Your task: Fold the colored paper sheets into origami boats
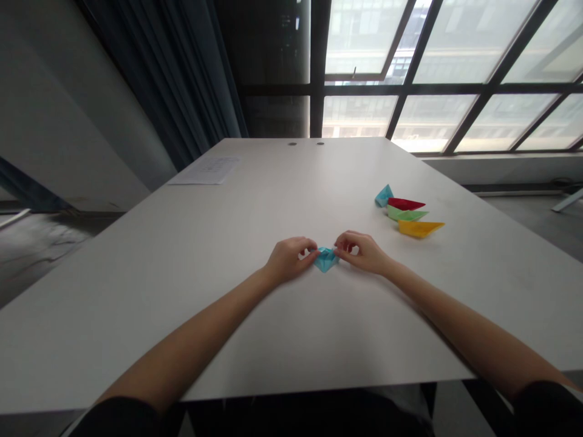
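Observation:
A small blue folded paper (325,260) with a diamond-like outline is between my two hands, just over or on the white table. My left hand (291,257) pinches its left corner between thumb and fingers. On the opposite side, my right hand (361,251) pinches the right corner the same way. The fingertips cover both ends of the paper. To the right of my right hand lie folded paper boats: a yellow one (419,229), a light green one (405,213) and a red one (406,204). Behind them is a blue folded paper piece (384,195).
The white table (218,218) stretches away toward large windows (359,115). Printed paper sheets (204,170) lie at its far left edge. Two dark round grommets (292,144) sit near the far edge. A dark blue curtain (173,73) hangs behind on the left.

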A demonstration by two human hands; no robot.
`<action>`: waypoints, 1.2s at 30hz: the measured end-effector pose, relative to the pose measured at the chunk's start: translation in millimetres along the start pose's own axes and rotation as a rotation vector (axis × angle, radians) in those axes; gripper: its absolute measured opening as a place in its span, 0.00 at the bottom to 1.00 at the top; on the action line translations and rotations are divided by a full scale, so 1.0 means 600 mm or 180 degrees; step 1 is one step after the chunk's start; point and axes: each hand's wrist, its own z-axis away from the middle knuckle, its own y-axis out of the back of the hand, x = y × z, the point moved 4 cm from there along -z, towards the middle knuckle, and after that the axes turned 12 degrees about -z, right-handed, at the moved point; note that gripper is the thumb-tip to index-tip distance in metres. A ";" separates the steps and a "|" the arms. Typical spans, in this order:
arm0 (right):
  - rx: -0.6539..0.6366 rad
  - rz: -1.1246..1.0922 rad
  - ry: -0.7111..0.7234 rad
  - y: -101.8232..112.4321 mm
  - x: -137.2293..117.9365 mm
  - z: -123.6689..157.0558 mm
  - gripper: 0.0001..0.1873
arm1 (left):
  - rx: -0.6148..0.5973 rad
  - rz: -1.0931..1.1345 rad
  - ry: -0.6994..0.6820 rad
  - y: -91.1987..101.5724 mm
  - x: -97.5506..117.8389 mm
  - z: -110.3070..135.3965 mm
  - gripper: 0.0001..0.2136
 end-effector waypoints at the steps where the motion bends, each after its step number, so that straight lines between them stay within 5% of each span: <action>1: -0.0012 0.0009 -0.0029 0.001 0.001 0.000 0.03 | 0.0009 -0.0007 0.0025 0.000 0.000 0.000 0.08; 10: -0.0303 0.0210 -0.0180 0.009 0.001 -0.003 0.09 | -0.0092 0.0120 0.0031 0.002 -0.008 0.003 0.05; 19: -0.0837 0.0654 0.0152 0.011 -0.029 -0.008 0.22 | -0.0202 0.0474 0.0275 -0.008 -0.016 -0.002 0.06; 31: -0.1720 0.1781 0.0395 -0.013 -0.048 -0.043 0.17 | -0.0217 0.0822 0.0649 -0.015 -0.021 -0.005 0.06; 36: -0.1973 0.2193 0.0391 -0.030 -0.051 -0.052 0.06 | -0.0215 0.0841 0.0669 -0.018 -0.023 -0.006 0.06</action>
